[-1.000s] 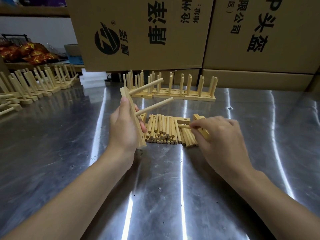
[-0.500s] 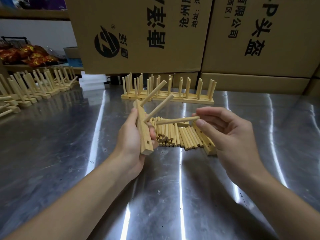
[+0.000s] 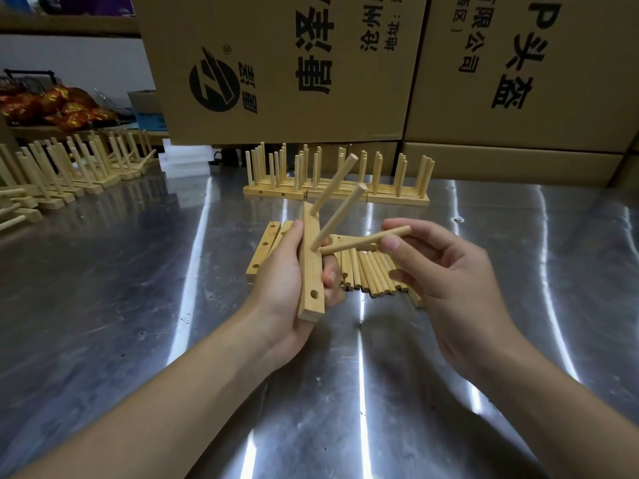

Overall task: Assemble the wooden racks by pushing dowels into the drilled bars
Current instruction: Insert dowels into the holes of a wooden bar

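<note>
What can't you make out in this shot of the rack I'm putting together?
Head view:
Free dowel holes on the drilled bar: that side faces away, behind the left hand.
Whether the dowel pinched by the right hand touches the bar: too close to tell.
Count of the loose dowels: both hands hide part of the pile.
Cardboard boxes' print: cut off at the top edge.

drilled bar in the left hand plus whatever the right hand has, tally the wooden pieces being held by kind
drilled bar, gripped in the left hand: 1
seated dowels sticking out of that bar: 2
loose dowel, pinched by the right hand: 1
total: 4 pieces
</note>
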Available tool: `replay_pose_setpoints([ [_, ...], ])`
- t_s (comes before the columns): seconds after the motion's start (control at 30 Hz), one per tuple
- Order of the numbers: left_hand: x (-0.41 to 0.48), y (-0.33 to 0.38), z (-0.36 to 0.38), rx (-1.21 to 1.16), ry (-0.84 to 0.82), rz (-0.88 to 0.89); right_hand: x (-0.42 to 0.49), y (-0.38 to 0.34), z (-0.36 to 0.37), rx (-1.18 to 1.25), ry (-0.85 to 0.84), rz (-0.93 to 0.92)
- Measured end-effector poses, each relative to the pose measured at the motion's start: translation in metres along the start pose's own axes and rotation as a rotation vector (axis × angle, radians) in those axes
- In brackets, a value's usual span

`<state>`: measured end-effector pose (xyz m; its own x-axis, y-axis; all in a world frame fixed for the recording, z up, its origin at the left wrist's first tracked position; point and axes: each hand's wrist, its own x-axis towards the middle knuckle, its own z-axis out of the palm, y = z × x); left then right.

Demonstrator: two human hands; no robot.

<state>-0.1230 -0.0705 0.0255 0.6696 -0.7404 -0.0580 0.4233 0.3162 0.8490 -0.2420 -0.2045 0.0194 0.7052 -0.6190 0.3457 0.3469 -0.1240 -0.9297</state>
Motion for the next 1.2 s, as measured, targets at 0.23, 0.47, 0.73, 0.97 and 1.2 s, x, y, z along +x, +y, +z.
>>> replay_pose_setpoints([
  [0.23,0.002,-0.004,0.0,0.062,0.023,-0.013,-0.002,0.001,0.005,0.072,-0.115,0.038],
  [0.47,0.007,0.003,-0.012,0.075,0.185,0.022,-0.011,-0.004,-0.002,-0.844,-0.438,-0.329],
  [0.73,0.008,0.003,-0.011,0.094,0.162,0.079,-0.018,-0.009,0.008,-0.923,-0.512,-0.459],
  [0.97,0.005,0.004,-0.008,0.132,0.068,0.088,-0.018,-0.016,0.011,-1.012,-0.518,-0.465],
  [1.2,0.002,0.002,-0.004,0.348,0.12,0.219,-0.022,-0.018,0.014,-1.109,-0.561,-0.48],
])
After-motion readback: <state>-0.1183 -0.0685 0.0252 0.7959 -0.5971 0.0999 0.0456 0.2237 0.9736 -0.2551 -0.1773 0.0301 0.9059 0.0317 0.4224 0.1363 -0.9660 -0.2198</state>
